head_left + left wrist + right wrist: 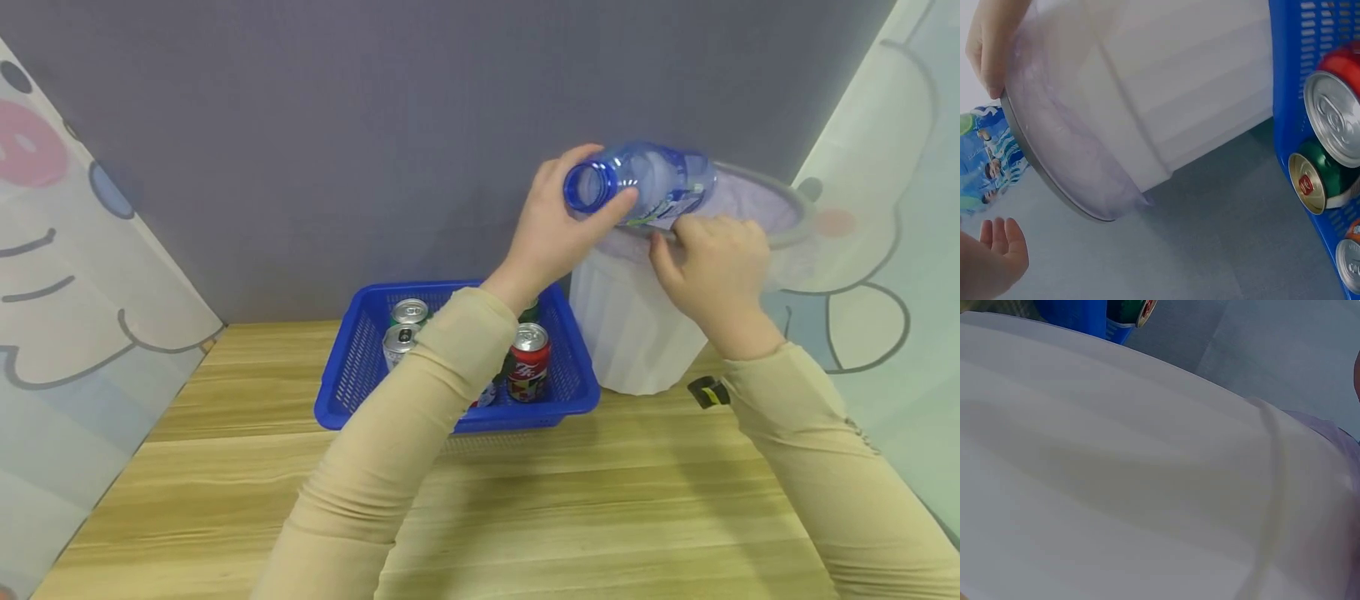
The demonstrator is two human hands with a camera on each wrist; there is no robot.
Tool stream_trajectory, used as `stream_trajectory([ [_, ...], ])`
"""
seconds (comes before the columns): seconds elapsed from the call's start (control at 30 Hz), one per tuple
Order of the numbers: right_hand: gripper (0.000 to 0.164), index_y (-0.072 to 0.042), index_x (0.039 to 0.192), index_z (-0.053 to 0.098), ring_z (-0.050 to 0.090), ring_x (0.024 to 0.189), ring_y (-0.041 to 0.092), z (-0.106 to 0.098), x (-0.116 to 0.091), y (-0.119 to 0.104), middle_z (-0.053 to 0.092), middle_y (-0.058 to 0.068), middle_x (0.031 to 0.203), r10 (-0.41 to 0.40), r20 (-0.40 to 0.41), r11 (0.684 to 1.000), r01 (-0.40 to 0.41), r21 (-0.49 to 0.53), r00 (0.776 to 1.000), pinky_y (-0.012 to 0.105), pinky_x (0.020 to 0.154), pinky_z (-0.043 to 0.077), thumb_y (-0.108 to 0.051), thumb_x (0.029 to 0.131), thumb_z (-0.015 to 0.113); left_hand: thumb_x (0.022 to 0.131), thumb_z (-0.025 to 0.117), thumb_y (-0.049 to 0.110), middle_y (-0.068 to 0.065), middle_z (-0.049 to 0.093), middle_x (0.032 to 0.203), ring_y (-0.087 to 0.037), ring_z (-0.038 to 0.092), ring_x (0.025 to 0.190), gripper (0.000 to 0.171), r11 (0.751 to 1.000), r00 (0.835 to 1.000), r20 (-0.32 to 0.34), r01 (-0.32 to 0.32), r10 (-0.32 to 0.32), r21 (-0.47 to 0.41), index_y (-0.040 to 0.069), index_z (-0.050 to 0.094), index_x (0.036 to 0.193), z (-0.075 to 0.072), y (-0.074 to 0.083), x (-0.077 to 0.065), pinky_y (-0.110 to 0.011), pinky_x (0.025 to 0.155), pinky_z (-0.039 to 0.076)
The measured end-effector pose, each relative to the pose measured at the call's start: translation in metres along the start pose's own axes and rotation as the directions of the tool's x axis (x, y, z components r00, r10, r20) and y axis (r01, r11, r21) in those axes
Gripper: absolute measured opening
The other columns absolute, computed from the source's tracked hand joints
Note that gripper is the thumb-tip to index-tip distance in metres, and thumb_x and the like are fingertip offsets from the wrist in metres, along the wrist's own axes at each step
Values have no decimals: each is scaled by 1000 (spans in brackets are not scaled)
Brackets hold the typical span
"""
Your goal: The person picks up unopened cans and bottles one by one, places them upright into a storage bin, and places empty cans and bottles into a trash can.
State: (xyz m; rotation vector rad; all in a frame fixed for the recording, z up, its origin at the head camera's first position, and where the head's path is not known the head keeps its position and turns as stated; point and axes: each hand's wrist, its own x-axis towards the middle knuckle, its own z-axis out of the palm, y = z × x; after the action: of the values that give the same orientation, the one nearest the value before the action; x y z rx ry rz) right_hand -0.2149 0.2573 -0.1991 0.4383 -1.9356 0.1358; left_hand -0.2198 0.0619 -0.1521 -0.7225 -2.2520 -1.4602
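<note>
My left hand (558,212) holds a clear blue plastic bottle (652,179) near its uncapped neck, thumb along the near side. The bottle lies tilted over the mouth of a white trash bin (630,325), its open end toward me. In the left wrist view the bottle's printed label (994,159) shows beside the bin rim (1054,187), with left fingertips (1013,240) below it. Curled over the near rim, my right hand (723,262) grips the bin. A pale purple liner bag (750,200) covers the inside of the bin. The bin's wall (1147,462) fills most of the right wrist view.
A blue plastic basket (341,367) with several drink cans, among them a red can (528,362), stands left of the bin on the wooden table (585,508). A small black-and-yellow object (708,392) lies near the right forearm. Behind rises a grey partition (337,150).
</note>
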Motion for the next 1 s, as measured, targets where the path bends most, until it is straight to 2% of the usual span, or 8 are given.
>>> stream_trajectory([
  [0.13, 49, 1, 63, 48, 40, 46, 36, 0, 0, 0, 45, 16, 49, 2, 6, 1000, -2, 3, 1000, 43, 48, 25, -38, 91, 39, 86, 66, 40, -5, 43, 131, -10, 46, 114, 65, 1000, 999, -34, 10, -10, -1, 17, 40, 141, 2, 2, 0, -18, 93, 42],
  [0.27, 48, 0, 63, 49, 40, 46, 36, 1, -1, 0, 46, 16, 49, 13, 5, 1000, -13, 14, 1000, 45, 49, 26, -38, 90, 39, 82, 70, 42, -5, 41, 125, -8, 42, 110, 68, 998, 992, -126, -5, 12, 62, 16, 44, 140, 4, 1, -2, -15, 90, 38],
  [0.4, 46, 0, 63, 49, 40, 46, 36, 2, -1, 0, 46, 15, 49, 17, -1, 1000, -17, 19, 1000, 46, 49, 26, -38, 89, 41, 79, 75, 30, -7, 43, 115, -10, 44, 97, 61, 995, 967, -234, -88, 97, 47, 13, 53, 133, 7, -1, -3, -15, 81, 40],
  [0.53, 46, 0, 63, 48, 40, 46, 36, 2, -1, 0, 45, 15, 49, 12, -4, 1000, -12, 11, 1000, 46, 49, 25, -38, 89, 40, 80, 75, 19, -8, 44, 109, -10, 45, 90, 50, 991, 955, -266, -130, 133, 30, 11, 58, 126, 9, 0, -1, -12, 76, 40],
  [0.67, 45, -1, 62, 48, 39, 46, 36, 1, 0, 1, 45, 15, 49, 15, -4, 1000, -15, 6, 1000, 46, 49, 25, -37, 88, 41, 80, 74, 17, -8, 46, 108, -8, 46, 88, 49, 995, 959, -262, -102, 103, 17, 10, 58, 126, 13, 1, 1, -9, 74, 39],
  [0.87, 46, -2, 61, 46, 39, 46, 36, 1, -2, 3, 44, 14, 49, 24, 10, 1000, -24, -1, 1000, 45, 48, 25, -38, 89, 40, 81, 73, 13, -10, 49, 109, -12, 49, 88, 50, 994, 949, -309, -84, 59, -68, 9, 55, 127, 26, 0, 7, -11, 75, 41],
  [1.0, 48, -3, 60, 45, 39, 46, 36, 2, -3, 1, 44, 14, 49, 28, 30, 1000, -28, -12, 999, 45, 49, 26, -39, 90, 38, 82, 73, 17, -9, 51, 114, -13, 50, 96, 49, 998, 959, -285, -28, 13, -51, 10, 55, 127, 34, -3, 13, -11, 78, 37],
])
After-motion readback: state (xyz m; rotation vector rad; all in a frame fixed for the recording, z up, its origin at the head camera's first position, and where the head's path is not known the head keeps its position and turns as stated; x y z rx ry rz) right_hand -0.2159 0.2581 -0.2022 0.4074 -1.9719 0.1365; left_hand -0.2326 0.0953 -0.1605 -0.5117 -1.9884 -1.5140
